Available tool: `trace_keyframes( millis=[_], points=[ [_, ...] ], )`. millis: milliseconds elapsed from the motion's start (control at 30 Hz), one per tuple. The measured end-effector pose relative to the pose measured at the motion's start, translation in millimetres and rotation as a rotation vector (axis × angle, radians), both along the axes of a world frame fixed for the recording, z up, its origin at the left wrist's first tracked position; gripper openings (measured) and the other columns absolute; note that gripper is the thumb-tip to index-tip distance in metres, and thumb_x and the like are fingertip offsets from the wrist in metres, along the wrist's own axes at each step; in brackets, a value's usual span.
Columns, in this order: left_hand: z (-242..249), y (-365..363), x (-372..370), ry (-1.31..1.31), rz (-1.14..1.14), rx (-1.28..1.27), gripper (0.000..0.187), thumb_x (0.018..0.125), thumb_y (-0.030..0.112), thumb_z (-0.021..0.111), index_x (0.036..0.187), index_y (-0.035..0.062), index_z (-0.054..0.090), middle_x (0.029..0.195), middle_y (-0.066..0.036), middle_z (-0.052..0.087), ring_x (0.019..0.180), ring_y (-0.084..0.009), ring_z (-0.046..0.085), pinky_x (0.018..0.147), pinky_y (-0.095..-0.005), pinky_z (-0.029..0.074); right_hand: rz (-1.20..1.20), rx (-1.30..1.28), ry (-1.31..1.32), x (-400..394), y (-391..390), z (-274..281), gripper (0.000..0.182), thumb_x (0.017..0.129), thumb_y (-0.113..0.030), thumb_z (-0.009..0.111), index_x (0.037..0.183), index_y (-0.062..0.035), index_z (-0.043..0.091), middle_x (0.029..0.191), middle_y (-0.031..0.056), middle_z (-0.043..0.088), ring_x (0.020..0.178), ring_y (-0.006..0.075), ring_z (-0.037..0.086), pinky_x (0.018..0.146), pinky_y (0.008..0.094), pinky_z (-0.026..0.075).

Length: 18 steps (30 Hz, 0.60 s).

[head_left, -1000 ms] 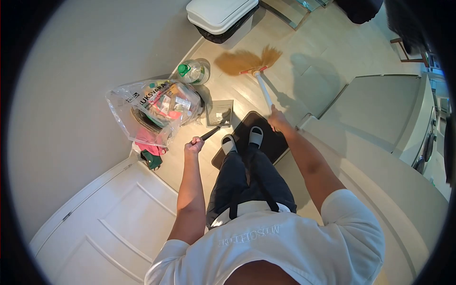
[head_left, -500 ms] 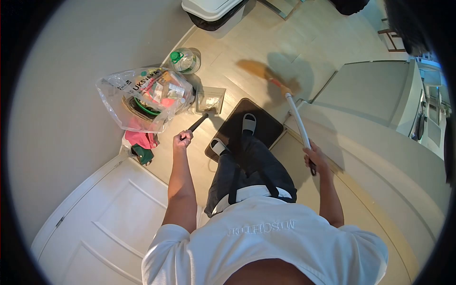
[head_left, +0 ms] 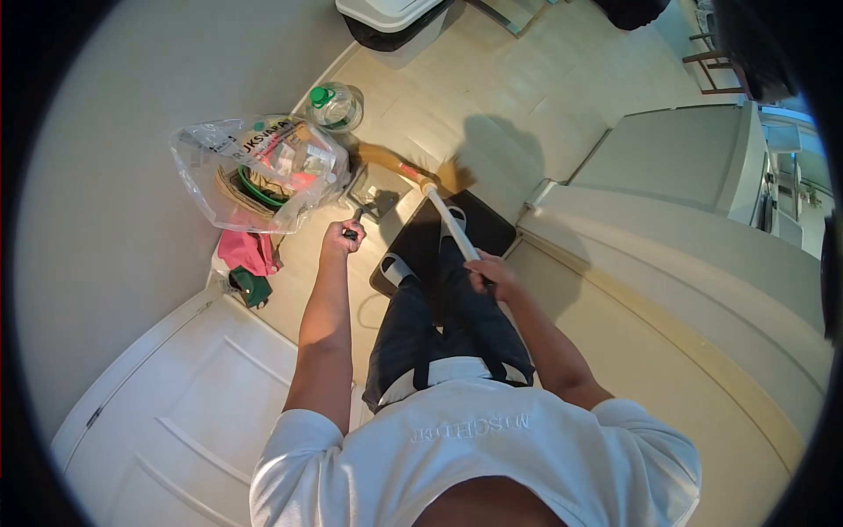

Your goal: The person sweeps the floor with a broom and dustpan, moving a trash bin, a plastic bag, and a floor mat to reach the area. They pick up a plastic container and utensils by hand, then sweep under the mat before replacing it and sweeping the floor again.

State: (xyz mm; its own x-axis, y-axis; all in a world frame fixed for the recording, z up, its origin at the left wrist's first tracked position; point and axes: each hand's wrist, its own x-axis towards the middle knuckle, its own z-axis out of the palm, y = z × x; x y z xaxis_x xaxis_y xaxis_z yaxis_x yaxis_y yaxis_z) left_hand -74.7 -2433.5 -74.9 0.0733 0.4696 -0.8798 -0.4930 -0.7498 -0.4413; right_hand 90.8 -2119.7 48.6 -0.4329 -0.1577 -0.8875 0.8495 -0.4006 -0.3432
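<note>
My left hand [head_left: 344, 235] is closed around the black handle of a dustpan [head_left: 383, 203], whose grey pan lies near the floor beside the plastic bag. In my right hand [head_left: 493, 276] is the lower end of a broom's white stick. The broom [head_left: 450, 223] slants up and left across my feet, its tan bristle head reaching over the dustpan's far edge and partly hiding it. Some blur softens the bristles. Under my slippers lies a dark mat [head_left: 491, 233].
Left of the dustpan, a clear plastic bag [head_left: 263, 176] full of mixed items leans by the wall. Behind it stands a large bottle [head_left: 338, 110] with a green cap. Pink cloth [head_left: 249, 253] lies near the white door [head_left: 193, 395]. A lidded bin [head_left: 391, 22] is farther back.
My right hand has swung the broom left, from beside the white cabinet to over the dustpan. My left hand has tilted the dustpan handle and stays about where it was.
</note>
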Motion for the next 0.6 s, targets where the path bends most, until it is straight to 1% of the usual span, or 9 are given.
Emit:
trace_keyframes(
  millis=[133, 200, 233, 300, 333, 367, 433, 533, 600],
  points=[
    [-12, -20, 19, 0.127, 0.016, -0.023, 0.016, 0.072, 0.0, 0.035, 0.056, 0.0041, 0.037, 0.047, -0.003, 0.035, 0.039, -0.0122, 0.036, 0.035, -0.022, 0.037, -0.062, 0.117, -0.016, 4, 55, 84, 0.031, 0.077, -0.009, 0.051, 0.108, -0.0066, 0.045, 0.05, 0.0006, 0.042, 0.037, 0.0091, 0.042, 0.033, 0.0231, 0.033],
    [-10, -35, 32, 0.06, 0.075, 0.079, 0.016, 0.075, 0.003, 0.037, 0.059, 0.0036, 0.037, 0.048, -0.003, 0.035, 0.039, -0.0118, 0.035, 0.035, -0.0209, 0.036, -0.106, 0.223, 0.03, 1, 84, 87, 0.035, 0.078, -0.01, 0.049, 0.112, -0.006, 0.042, 0.048, 0.0002, 0.041, 0.035, 0.0091, 0.04, 0.032, 0.0223, 0.033],
    [-10, -38, 38, 0.064, 0.083, 0.081, 0.016, 0.075, 0.003, 0.037, 0.059, 0.0036, 0.037, 0.048, -0.003, 0.035, 0.039, -0.0118, 0.035, 0.035, -0.0209, 0.036, -0.083, 0.326, 0.104, -6, 96, 79, 0.037, 0.077, -0.009, 0.048, 0.113, -0.0053, 0.041, 0.046, 0.0, 0.04, 0.033, 0.0093, 0.039, 0.032, 0.0223, 0.031],
    [5, -46, 48, 0.03, 0.12, 0.039, 0.017, 0.078, 0.007, 0.038, 0.062, 0.0027, 0.037, 0.05, -0.003, 0.035, 0.04, -0.0115, 0.034, 0.035, -0.0198, 0.035, 0.133, 0.548, 0.26, -47, 118, 49, 0.029, 0.075, -0.009, 0.048, 0.104, -0.0055, 0.045, 0.046, 0.0012, 0.04, 0.033, 0.0103, 0.039, 0.031, 0.023, 0.031],
    [11, -47, 50, 0.03, 0.133, 0.029, 0.017, 0.078, 0.007, 0.038, 0.062, 0.0027, 0.037, 0.05, -0.003, 0.035, 0.04, -0.0115, 0.034, 0.035, -0.0198, 0.035, 0.107, 0.558, 0.335, -71, 128, 23, 0.019, 0.074, -0.01, 0.048, 0.092, -0.0044, 0.045, 0.045, 0.0032, 0.042, 0.033, 0.0123, 0.04, 0.031, 0.0246, 0.031],
    [16, -47, 52, 0.005, 0.164, 0.023, 0.017, 0.079, 0.008, 0.038, 0.063, 0.0023, 0.037, 0.05, -0.003, 0.036, 0.04, -0.0115, 0.034, 0.035, -0.0195, 0.034, 0.217, 0.615, 0.281, -99, 144, -1, 0.013, 0.074, -0.01, 0.049, 0.084, -0.004, 0.044, 0.046, 0.0049, 0.044, 0.033, 0.014, 0.041, 0.031, 0.0258, 0.031],
    [18, -45, 56, -0.041, 0.215, 0.01, 0.018, 0.08, 0.01, 0.038, 0.063, 0.0023, 0.037, 0.051, -0.003, 0.036, 0.04, -0.0112, 0.035, 0.034, -0.0191, 0.034, 0.133, 0.581, 0.243, -147, 155, -53, 0.012, 0.074, -0.012, 0.049, 0.081, -0.0033, 0.043, 0.046, 0.0062, 0.044, 0.033, 0.0152, 0.041, 0.031, 0.0262, 0.03],
    [3, -43, 64, -0.04, 0.306, 0.061, 0.019, 0.08, 0.009, 0.037, 0.062, 0.0026, 0.037, 0.051, -0.003, 0.036, 0.04, -0.0112, 0.035, 0.034, -0.0191, 0.033, 0.247, 0.555, 0.157, -163, 141, -116, 0.015, 0.073, -0.01, 0.05, 0.084, -0.0023, 0.042, 0.047, 0.0074, 0.044, 0.033, 0.0153, 0.042, 0.031, 0.027, 0.032],
    [-9, -41, 67, -0.024, 0.335, 0.069, 0.02, 0.08, 0.009, 0.037, 0.061, 0.003, 0.037, 0.05, -0.003, 0.036, 0.041, -0.0114, 0.035, 0.033, -0.0194, 0.033, 0.445, 0.707, 0.155, -130, 101, -125, 0.027, 0.072, -0.005, 0.049, 0.096, -0.0025, 0.037, 0.049, 0.0102, 0.048, 0.035, 0.0186, 0.048, 0.028, 0.0307, 0.035]
  ],
)
